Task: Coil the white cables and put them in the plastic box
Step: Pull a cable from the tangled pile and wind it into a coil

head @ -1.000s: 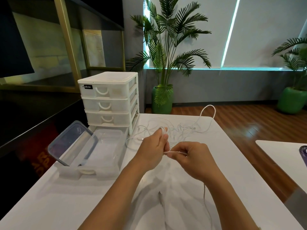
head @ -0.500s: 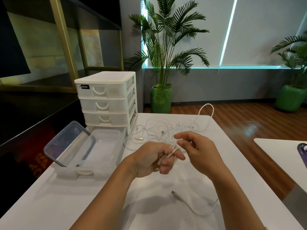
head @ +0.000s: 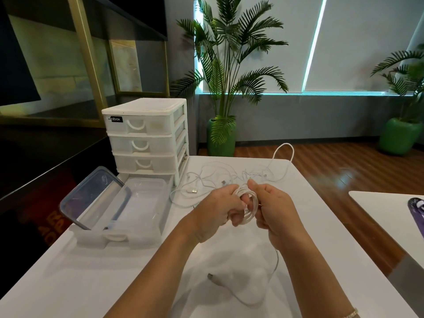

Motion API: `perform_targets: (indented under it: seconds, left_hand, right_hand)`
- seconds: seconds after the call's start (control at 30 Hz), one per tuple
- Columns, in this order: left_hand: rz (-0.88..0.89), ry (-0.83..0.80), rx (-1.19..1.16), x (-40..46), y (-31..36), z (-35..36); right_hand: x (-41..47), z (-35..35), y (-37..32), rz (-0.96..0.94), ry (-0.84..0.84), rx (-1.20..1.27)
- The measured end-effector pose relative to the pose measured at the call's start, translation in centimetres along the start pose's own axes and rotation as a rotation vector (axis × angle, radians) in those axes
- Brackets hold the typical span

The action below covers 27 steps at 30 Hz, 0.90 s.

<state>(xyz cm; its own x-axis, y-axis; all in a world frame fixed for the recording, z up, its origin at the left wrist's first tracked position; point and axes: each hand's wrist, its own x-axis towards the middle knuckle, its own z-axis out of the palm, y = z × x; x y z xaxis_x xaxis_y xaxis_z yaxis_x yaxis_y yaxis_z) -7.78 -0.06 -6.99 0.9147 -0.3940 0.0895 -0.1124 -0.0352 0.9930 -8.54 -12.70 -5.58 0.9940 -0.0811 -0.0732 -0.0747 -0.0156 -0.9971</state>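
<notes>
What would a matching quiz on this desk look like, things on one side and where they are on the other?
Things:
1. coiled white cable
2. clear lid
3. drawer unit
4. loose cable plug

Places:
A. leaning open at the left side of the plastic box
B. lying on the table near the person, below the forearms
C. held between the left hand and the right hand
D. standing behind the plastic box

Pairs: 1-C, 2-A, 3-D, 4-B
</notes>
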Motion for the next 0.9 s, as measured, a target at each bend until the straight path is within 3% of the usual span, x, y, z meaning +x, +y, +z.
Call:
perform_targets:
  seconds: [0.13,0.4,0.73,0.9]
  left_hand:
    - [0.052,0.215,0.168,0.5,-0.5,1.3]
    - [0.134,0.424,0.352,0.3,-0.5,2.4]
    - [-0.025,0.454,-0.138,0.5,0.1,1.8]
    - [-0.055,0.404,-0.328,0.3,0.8,1.5]
  right_hand:
    - [0.2,0.0,0.2,0.034,0.067,0.013]
    - [0.6,-0.2,0.5,0.022,0.067,0.027]
    - [0.3,-0.4,0.5,-0.126,-0.084,-0.030]
    - [0.4,-0.4,0.6,-0.181,-0.061,-0.042]
